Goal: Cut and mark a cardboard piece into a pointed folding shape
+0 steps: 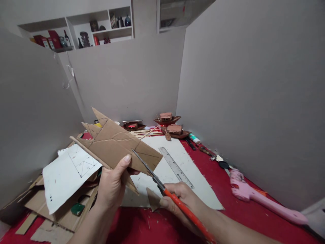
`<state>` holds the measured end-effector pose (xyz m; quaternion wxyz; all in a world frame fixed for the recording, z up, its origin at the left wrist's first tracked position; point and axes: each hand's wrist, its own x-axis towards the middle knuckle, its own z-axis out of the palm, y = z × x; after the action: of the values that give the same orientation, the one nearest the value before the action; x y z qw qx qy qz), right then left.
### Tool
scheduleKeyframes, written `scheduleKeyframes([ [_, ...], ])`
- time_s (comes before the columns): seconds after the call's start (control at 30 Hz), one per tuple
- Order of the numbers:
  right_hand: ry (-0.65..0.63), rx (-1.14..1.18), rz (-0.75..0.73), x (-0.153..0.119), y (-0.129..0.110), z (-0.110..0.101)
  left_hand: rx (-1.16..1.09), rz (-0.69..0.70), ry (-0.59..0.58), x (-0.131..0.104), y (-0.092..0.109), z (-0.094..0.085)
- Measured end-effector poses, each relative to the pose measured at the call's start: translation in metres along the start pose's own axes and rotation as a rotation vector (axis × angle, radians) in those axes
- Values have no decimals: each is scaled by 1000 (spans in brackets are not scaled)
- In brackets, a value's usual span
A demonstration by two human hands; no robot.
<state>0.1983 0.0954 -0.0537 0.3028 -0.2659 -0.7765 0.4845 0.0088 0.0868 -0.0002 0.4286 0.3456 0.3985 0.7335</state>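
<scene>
My left hand (115,179) pinches a brown cardboard piece (114,135) by its lower edge, thumb on top and fingers beneath. Jagged triangular points run along the cardboard's far left end, and pen lines cross its face. In my right hand (181,200) are scissors (175,200) with red-orange handles. One dark blade lies over the right part of the cardboard, its tip near a drawn line; the other blade is mostly hidden beneath. A small triangular cardboard offcut (153,199) lies on the white sheet below the scissors.
A white sheet (203,189) with a metal ruler (176,167) covers the red table. Brown model boats (175,130) and thin sticks (149,132) stand at the back. At right lies a pink glue gun (264,200); at left, a drawn paper (61,183) tops cardboard scraps (48,203).
</scene>
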Motion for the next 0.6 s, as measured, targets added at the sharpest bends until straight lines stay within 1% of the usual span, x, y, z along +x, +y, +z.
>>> scheduleKeyframes([
  [0.17,3,-14,3,2,0,-2,0,6,16,-1,2,1],
  [0.3,-38,-42,-59,1,-3,-7,-34,28,27,0,5,1],
  [0.4,-67,-109,-60,1,-2,-13,-84,65,77,4,11,-3],
  [0.5,-20,-221,-48,3,2,-21,-115,75,116,9,18,-8],
  [0.57,13,-280,-55,5,6,-27,-116,74,95,12,20,-10],
  [0.6,7,-300,-59,6,7,-30,-116,77,82,12,20,-10],
])
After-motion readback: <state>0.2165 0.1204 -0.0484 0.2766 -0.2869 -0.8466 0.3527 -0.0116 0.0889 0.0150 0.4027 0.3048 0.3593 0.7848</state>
